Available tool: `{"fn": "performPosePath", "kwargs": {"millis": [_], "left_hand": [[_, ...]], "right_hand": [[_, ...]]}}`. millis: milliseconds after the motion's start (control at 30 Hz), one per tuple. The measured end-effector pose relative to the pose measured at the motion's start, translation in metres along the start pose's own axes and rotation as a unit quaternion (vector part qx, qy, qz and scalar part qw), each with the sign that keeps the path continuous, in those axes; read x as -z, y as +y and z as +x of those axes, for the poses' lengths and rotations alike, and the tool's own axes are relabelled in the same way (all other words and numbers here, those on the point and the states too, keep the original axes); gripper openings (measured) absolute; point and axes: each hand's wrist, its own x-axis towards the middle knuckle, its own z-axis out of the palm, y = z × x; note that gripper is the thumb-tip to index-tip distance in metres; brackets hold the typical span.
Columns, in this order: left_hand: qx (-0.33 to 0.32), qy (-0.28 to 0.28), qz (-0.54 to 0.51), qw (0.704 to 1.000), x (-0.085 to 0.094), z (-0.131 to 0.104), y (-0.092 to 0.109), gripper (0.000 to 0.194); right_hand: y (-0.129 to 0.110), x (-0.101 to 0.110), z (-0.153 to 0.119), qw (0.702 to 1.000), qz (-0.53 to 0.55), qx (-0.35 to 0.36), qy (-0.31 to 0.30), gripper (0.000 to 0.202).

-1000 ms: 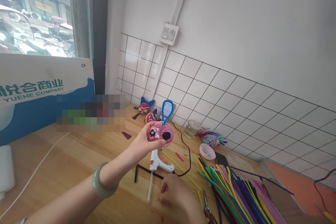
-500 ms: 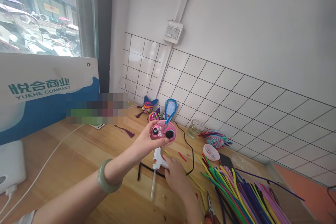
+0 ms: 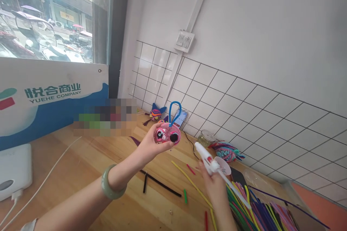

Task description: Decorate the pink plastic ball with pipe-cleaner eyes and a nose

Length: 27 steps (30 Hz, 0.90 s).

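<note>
My left hand (image 3: pixel 150 144), with a green bangle (image 3: pixel 107 184) at its wrist, is closed around a pink pipe-cleaner figure (image 3: pixel 166 136). Two black round eyes show on its front; the left one has a shiny centre. A blue pipe-cleaner loop (image 3: pixel 170 113) stands up from its top. Lower right, my right hand (image 3: pixel 215 186) grips a white hot glue gun (image 3: pixel 203 156), nozzle up and to the left. A clear glue stick (image 3: pixel 235 189) trails from its back over the pipe cleaners. The gun and the figure are apart.
Colourful pipe cleaners (image 3: pixel 260 213) lie in a bundle at lower right. A pink bowl (image 3: pixel 225 168), a glass jar (image 3: pixel 206 138) and a striped pipe-cleaner piece (image 3: pixel 226 151) stand near the tiled wall. A phone (image 3: pixel 181 118) leans behind the figure. At left sits a white power bank (image 3: pixel 16 169).
My right hand has lifted the glue gun off the table and carried it right, tilting it. My left hand holds the pink figure almost in place. The view has shifted slightly.
</note>
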Motion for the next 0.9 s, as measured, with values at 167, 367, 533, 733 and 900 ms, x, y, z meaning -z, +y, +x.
{"fn": "performPosePath", "kwargs": {"millis": [167,367,533,733,900], "left_hand": [[0.000,0.002,0.011,1.000,0.000,0.001,0.002,0.069],[-0.011,0.005,0.022,1.000,-0.002,0.000,0.000,0.068],[-0.017,-0.014,0.013,1.000,-0.003,0.000,-0.003,0.069],[-0.031,-0.031,0.006,0.999,-0.004,-0.001,-0.004,0.066],[-0.033,-0.030,0.005,0.999,-0.005,-0.002,-0.004,0.064]], "right_hand": [[-0.034,0.025,-0.017,0.990,0.133,-0.022,0.035,0.035],[-0.063,0.017,-0.038,0.988,0.146,0.025,-0.034,0.029],[-0.078,0.008,-0.042,0.990,0.143,0.021,-0.006,0.025],[-0.074,0.005,-0.043,0.992,0.120,0.038,0.006,0.023],[-0.069,0.002,-0.044,0.992,0.120,0.039,0.023,0.025]]}}
